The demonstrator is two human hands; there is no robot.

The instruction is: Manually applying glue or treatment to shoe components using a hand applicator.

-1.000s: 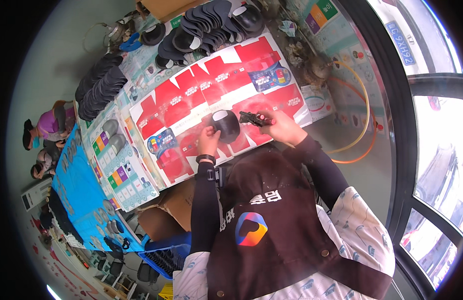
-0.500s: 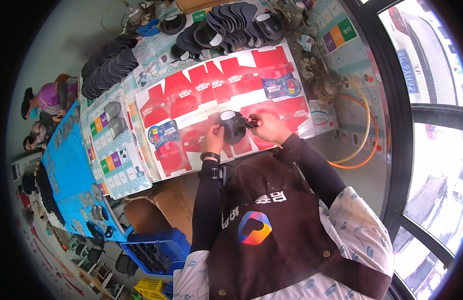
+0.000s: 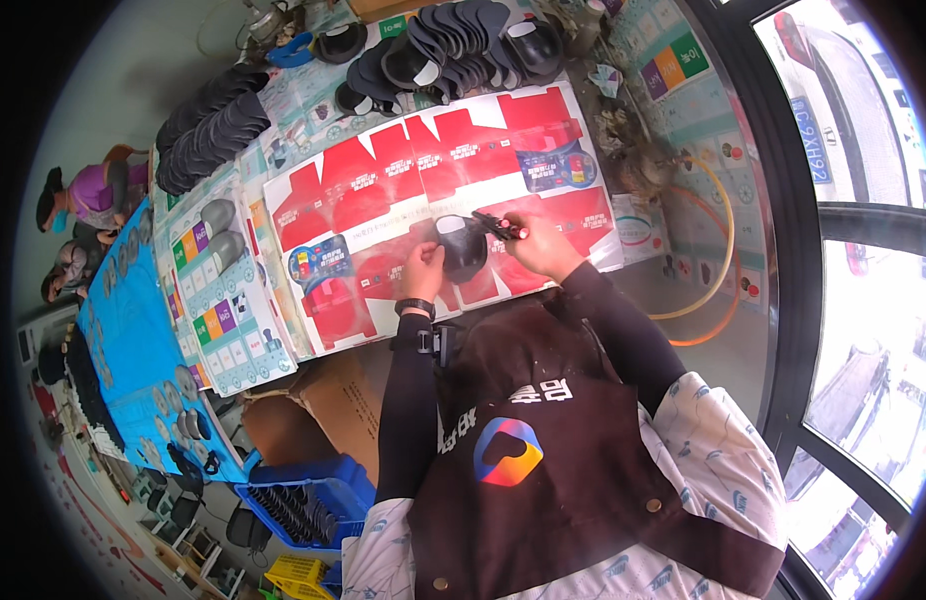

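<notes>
A moulded black cup-shaped piece [image 3: 464,252] with a pale patch at its far edge lies on red-and-white printed card sheets [image 3: 368,270] in front of me. My left hand [image 3: 422,270] is closed, thumb and fingers pinching its left edge. At its right, my right hand [image 3: 543,247] is wrapped round a small black scissors-like tool with reddish ends [image 3: 500,227]. The tool points left, over or just beside the piece's upper right edge; contact cannot be made out.
Dark curved pieces [image 3: 463,45] are stacked at the table's far side, more [image 3: 213,135] at far left. Two grey cups [image 3: 221,235] sit left. A yellow hose [image 3: 730,235] loops at right. A blue crate [image 3: 308,505] stands below left. Other people [image 3: 95,195] work at a blue-covered table [image 3: 133,330].
My right hand and the tool have shifted slightly up and right relative to the black piece, the tool now over its upper right edge. My left hand keeps its pinch. The view has shifted slightly.
</notes>
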